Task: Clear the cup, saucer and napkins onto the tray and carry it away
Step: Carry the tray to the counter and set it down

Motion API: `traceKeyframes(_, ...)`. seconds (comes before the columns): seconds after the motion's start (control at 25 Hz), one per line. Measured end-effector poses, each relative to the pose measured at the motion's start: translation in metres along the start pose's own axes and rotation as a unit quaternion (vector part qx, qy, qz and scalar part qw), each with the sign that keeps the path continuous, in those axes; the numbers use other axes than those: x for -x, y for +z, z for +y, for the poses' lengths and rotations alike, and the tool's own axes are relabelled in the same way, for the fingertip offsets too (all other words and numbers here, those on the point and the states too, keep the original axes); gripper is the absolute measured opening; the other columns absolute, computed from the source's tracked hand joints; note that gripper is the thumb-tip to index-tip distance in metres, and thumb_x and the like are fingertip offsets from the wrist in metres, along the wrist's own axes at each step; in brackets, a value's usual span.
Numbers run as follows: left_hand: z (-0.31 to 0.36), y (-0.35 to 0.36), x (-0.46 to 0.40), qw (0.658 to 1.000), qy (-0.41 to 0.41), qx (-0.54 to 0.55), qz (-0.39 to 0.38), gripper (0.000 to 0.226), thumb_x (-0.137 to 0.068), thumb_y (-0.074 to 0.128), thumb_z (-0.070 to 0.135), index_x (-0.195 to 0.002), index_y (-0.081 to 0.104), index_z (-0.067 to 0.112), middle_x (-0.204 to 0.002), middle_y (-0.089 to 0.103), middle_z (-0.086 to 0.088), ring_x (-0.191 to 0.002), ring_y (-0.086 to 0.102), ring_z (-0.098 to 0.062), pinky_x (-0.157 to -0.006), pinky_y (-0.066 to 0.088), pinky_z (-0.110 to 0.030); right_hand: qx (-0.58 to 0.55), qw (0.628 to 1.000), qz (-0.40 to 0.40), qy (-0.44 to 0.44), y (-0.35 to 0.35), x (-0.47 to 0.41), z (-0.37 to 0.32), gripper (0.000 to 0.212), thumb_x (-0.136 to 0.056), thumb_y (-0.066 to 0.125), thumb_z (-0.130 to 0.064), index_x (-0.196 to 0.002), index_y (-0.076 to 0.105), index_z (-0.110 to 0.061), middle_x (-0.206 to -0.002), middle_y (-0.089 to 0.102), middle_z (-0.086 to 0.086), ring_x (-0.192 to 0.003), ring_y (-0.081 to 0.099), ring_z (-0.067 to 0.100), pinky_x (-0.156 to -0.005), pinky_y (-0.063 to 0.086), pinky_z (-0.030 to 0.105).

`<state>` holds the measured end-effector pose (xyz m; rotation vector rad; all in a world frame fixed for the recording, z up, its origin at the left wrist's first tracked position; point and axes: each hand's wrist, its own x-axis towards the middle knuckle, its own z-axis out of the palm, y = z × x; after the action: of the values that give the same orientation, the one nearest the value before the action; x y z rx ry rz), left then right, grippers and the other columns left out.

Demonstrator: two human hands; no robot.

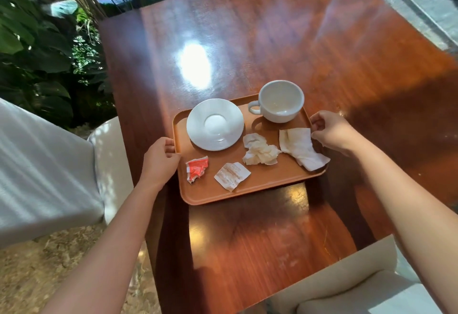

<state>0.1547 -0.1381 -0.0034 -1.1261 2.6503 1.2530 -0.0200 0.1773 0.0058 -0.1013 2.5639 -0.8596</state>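
Observation:
An orange-brown tray (267, 184) hangs just above the wooden table, casting a shadow under its near edge. My left hand (159, 158) grips its left rim and my right hand (330, 131) grips its right rim. On the tray stand an empty white cup (281, 101) at the back right and a white saucer (215, 124) at the back left. A crumpled napkin (259, 150) lies in the middle, and a flatter napkin (301, 147) lies by my right hand. A torn red packet (197, 168) and a white paper packet (231, 176) lie at the front.
The glossy wooden table (272, 41) stretches ahead. A white chair (109, 160) stands at the left and a cream cushioned seat (347, 286) at the lower right. Green plants (37, 53) fill the far left, with stone floor (29, 276) below.

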Motion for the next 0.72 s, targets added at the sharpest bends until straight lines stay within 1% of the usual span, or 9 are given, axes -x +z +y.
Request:
traceKeyframes(0.16,0.003,-0.037,0.022,0.999,0.002,0.038,0.025,0.021,-0.083,0.062,0.002,-0.101,0.056,0.011,-0.096,0.063,-0.009,-0.083,0.06,-0.021,-0.072,0.049,-0.031,-0.006,0.999,-0.02,-0.046,-0.011,0.022,-0.031,0.029,-0.074,0.054,0.006,-0.1,0.056,-0.007,-0.08,0.059,0.01,-0.069,0.056,0.026,-0.055,0.048,0.032)
traceKeyframes(0.24,0.005,-0.064,0.037,0.997,-0.007,0.063,0.043,0.021,-0.083,0.061,-0.001,-0.1,0.055,0.011,-0.096,0.062,-0.011,-0.083,0.059,-0.022,-0.073,0.051,-0.032,-0.001,0.997,-0.033,-0.068,-0.015,0.037,-0.054,0.029,-0.074,0.055,0.006,-0.099,0.057,-0.007,-0.08,0.06,0.011,-0.066,0.057,0.025,-0.054,0.048,0.033)
traceKeyframes(0.32,0.005,-0.093,0.056,0.994,-0.021,0.091,0.053,0.021,-0.084,0.06,-0.001,-0.102,0.056,0.01,-0.096,0.062,-0.012,-0.085,0.061,-0.023,-0.076,0.054,-0.038,-0.009,0.995,-0.046,-0.089,-0.017,0.052,-0.077,0.028,-0.074,0.056,0.007,-0.099,0.057,-0.006,-0.078,0.06,0.011,-0.065,0.057,0.026,-0.054,0.048,0.035)
traceKeyframes(0.36,0.004,-0.106,0.065,0.993,-0.027,0.101,0.058,0.021,-0.085,0.059,-0.001,-0.103,0.056,0.009,-0.095,0.062,-0.011,-0.085,0.061,-0.022,-0.074,0.055,-0.036,-0.018,0.994,-0.051,-0.098,-0.017,0.059,-0.087,0.027,-0.074,0.055,0.008,-0.098,0.057,-0.004,-0.075,0.059,0.01,-0.063,0.056,0.027,-0.051,0.047,0.034)
traceKeyframes(0.44,-0.001,-0.136,0.09,0.99,-0.032,0.115,0.073,0.02,-0.086,0.059,0.001,-0.102,0.056,0.012,-0.089,0.061,-0.005,-0.08,0.061,-0.015,-0.063,0.051,-0.026,-0.034,0.991,-0.058,-0.119,-0.015,0.077,-0.108,0.026,-0.074,0.054,0.011,-0.097,0.058,0.0,-0.067,0.055,0.008,-0.054,0.051,0.025,-0.044,0.043,0.028)
traceKeyframes(0.48,-0.005,-0.149,0.101,0.989,-0.03,0.123,0.078,0.02,-0.086,0.059,0.001,-0.101,0.056,0.014,-0.088,0.061,-0.003,-0.079,0.06,-0.012,-0.061,0.049,-0.023,-0.04,0.989,-0.06,-0.128,-0.013,0.086,-0.118,0.025,-0.075,0.054,0.011,-0.097,0.059,0.001,-0.064,0.053,0.007,-0.051,0.048,0.024,-0.04,0.041,0.025)
traceKeyframes(0.56,-0.018,-0.175,0.124,0.985,-0.027,0.15,0.084,0.021,-0.086,0.059,0.0,-0.099,0.056,0.015,-0.087,0.062,-0.004,-0.078,0.061,-0.011,-0.061,0.048,-0.023,-0.045,0.986,-0.066,-0.145,-0.008,0.105,-0.138,0.023,-0.076,0.056,0.01,-0.096,0.06,-0.001,-0.063,0.053,0.005,-0.05,0.045,0.02,-0.037,0.039,0.019)
traceKeyframes(0.64,-0.037,-0.201,0.15,0.979,-0.03,0.18,0.093,0.021,-0.085,0.059,-0.003,-0.097,0.058,0.014,-0.088,0.063,-0.008,-0.076,0.061,-0.014,-0.063,0.049,-0.025,-0.036,0.982,-0.081,-0.169,-0.001,0.131,-0.159,0.021,-0.076,0.059,0.008,-0.088,0.061,-0.008,-0.066,0.053,0.004,-0.054,0.046,0.018,-0.042,0.04,0.018)
traceKeyframes(0.72,-0.056,-0.222,0.174,0.971,-0.031,0.212,0.105,0.022,-0.084,0.059,-0.006,-0.09,0.058,0.016,-0.087,0.061,-0.011,-0.074,0.06,-0.018,-0.063,0.05,-0.027,-0.019,0.975,-0.097,-0.2,0.005,0.158,-0.179,0.023,-0.073,0.06,0.008,-0.075,0.06,-0.015,-0.068,0.054,0.004,-0.06,0.047,0.019,-0.053,0.04,0.026)
